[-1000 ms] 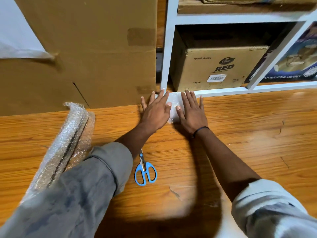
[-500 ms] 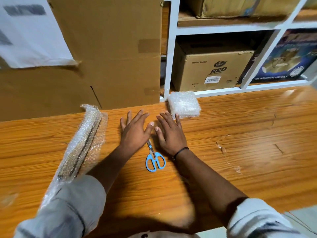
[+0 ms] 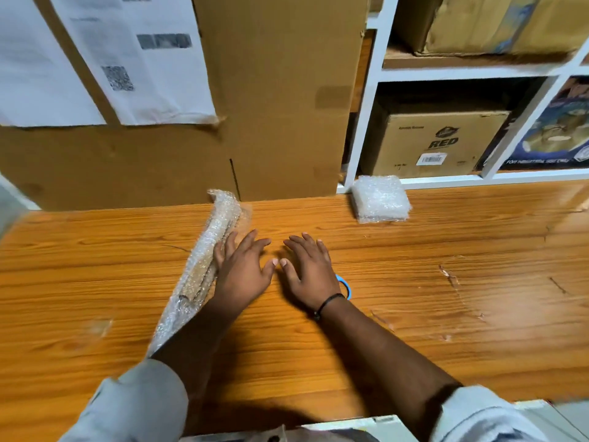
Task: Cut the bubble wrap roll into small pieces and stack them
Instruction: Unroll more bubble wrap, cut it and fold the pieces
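A flattened bubble wrap roll lies diagonally on the wooden table, left of centre. My left hand is flat with spread fingers, its outer edge against the roll's right side. My right hand hovers flat beside it, over the blue-handled scissors, of which only a handle loop shows. A stack of cut bubble wrap pieces sits at the table's back edge, apart from both hands.
A large cardboard box with paper labels stands along the back left. A white shelf unit behind the stack holds a smaller carton and other boxes. Papers lie at the near table edge.
Both hands left the stack of cut pieces and drew back toward me and to the left. The left hand now reaches the roll; the right hand covers the scissors.
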Demonstrator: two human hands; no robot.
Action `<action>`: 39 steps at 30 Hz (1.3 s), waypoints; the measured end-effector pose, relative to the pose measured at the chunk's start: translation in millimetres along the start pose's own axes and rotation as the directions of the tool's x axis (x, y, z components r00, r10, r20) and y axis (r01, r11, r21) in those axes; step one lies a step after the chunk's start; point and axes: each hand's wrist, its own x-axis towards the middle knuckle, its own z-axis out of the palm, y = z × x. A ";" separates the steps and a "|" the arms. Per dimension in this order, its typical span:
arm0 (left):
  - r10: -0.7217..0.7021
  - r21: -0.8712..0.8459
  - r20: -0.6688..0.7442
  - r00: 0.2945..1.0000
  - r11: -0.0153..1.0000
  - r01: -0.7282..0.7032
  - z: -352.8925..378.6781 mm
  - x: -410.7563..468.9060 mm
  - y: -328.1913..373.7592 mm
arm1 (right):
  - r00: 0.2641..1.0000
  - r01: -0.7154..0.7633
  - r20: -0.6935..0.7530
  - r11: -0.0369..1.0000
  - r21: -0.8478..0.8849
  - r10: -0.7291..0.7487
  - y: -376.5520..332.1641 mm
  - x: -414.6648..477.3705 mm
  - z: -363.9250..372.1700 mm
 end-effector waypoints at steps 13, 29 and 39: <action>-0.132 0.045 0.044 0.990 0.991 0.130 -28.4 -61.6 -100.1 | 0.873 -0.417 0.278 0.909 -0.002 0.401 -118.2 -9.5 76.1; -0.262 -0.125 -0.083 0.962 0.960 0.250 -61.6 -60.3 -126.8 | 0.844 -0.522 0.181 0.852 0.053 0.505 -105.3 -10.6 67.2; -0.105 -0.055 0.135 0.985 0.992 0.113 -34.3 -70.4 -68.5 | 0.884 -0.466 0.056 0.863 0.194 0.465 -114.6 -14.0 50.8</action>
